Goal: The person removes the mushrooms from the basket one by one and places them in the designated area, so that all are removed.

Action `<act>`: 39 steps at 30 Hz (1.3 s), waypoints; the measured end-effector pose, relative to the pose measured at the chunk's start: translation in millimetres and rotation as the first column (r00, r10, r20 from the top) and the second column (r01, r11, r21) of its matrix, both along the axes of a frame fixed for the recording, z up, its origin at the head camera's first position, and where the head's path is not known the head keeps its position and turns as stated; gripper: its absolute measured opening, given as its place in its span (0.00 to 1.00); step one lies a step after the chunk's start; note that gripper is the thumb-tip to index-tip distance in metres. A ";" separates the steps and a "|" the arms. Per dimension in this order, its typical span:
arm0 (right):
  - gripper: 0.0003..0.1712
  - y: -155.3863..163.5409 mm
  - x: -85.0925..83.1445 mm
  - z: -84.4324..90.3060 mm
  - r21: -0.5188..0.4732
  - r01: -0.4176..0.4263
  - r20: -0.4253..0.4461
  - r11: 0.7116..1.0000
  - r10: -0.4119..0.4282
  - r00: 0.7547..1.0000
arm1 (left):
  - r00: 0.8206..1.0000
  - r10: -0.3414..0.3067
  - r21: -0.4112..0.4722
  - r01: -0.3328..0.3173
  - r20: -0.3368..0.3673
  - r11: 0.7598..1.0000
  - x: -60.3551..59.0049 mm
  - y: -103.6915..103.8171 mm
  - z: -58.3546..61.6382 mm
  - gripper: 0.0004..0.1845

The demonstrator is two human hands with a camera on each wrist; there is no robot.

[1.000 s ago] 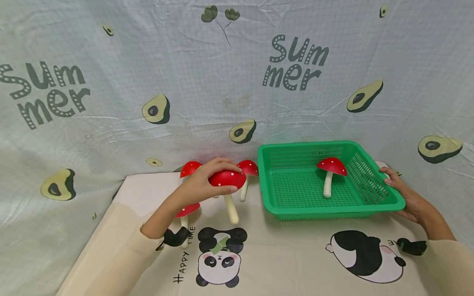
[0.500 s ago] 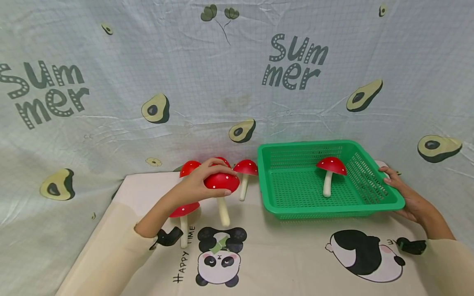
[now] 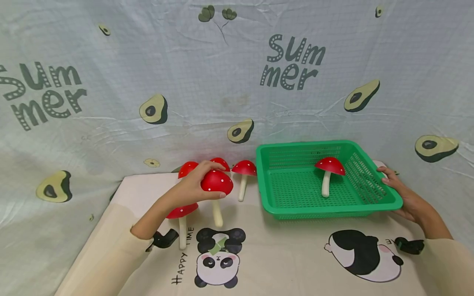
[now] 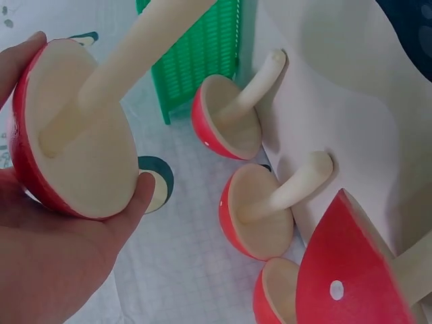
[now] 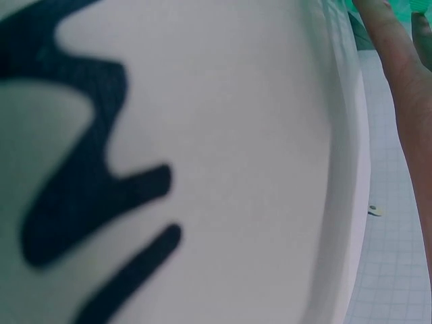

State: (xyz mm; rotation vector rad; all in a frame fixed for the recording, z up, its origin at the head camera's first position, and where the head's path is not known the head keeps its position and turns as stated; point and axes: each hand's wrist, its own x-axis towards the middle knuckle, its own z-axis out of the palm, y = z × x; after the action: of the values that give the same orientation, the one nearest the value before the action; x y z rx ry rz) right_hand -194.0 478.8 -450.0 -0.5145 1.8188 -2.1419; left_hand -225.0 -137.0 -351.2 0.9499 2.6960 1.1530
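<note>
My left hand [image 3: 192, 187] grips the cap of a red white-dotted mushroom [image 3: 217, 183], whose pale stem hangs down to just above the mat. The left wrist view shows that cap's underside [image 4: 77, 135] between thumb and fingers. My right hand [image 3: 398, 193] holds the right rim of a green mesh basket [image 3: 333, 209]. One red mushroom [image 3: 329, 166] stands inside the basket. In the right wrist view only a finger [image 5: 405, 88] and the printed mat show.
Several more red mushrooms stand on the mat left of the basket: one [image 3: 244, 167] close to its wall, one [image 3: 181, 211] under my left wrist, others behind. A panda-print mat [image 3: 281, 263] covers the table. An avocado-print cloth [image 3: 222, 82] hangs behind.
My left hand has carried the mushroom a little to the left and down, away from the basket. The right hand and the basket have stayed put.
</note>
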 end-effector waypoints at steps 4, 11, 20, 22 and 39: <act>0.20 -2.0 -1.6 2.3 0.007 -0.002 -0.004 1.000 0.002 1.000 | 1.000 0.026 0.012 -0.026 0.015 1.000 -0.5 -2.7 -2.1 0.37; 0.20 1.8 1.4 1.2 0.010 0.003 0.004 1.000 -0.003 1.000 | 0.998 0.059 -0.021 -0.058 0.033 0.998 2.5 -3.8 -9.0 0.38; 0.20 2.8 -0.7 2.1 0.002 0.005 0.001 1.000 -0.005 1.000 | 0.999 0.038 -0.032 -0.038 0.019 0.999 -2.0 -8.3 -15.2 0.36; 0.19 1.0 -0.6 2.8 0.007 0.021 0.007 1.000 -0.021 1.000 | 0.999 0.040 -0.037 -0.039 0.015 0.999 -2.5 -9.6 -17.6 0.36; 0.19 -2.8 1.1 3.4 0.018 0.032 0.021 0.999 -0.032 0.999 | 0.999 0.036 -0.032 -0.036 0.018 0.999 -3.2 -9.7 -32.4 0.36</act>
State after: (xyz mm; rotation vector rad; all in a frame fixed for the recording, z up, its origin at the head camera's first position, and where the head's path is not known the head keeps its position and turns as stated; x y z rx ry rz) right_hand -192.9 476.0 -446.6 -0.4604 1.8453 -2.1415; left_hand -228.2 -146.8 -383.6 0.8853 2.7194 1.1156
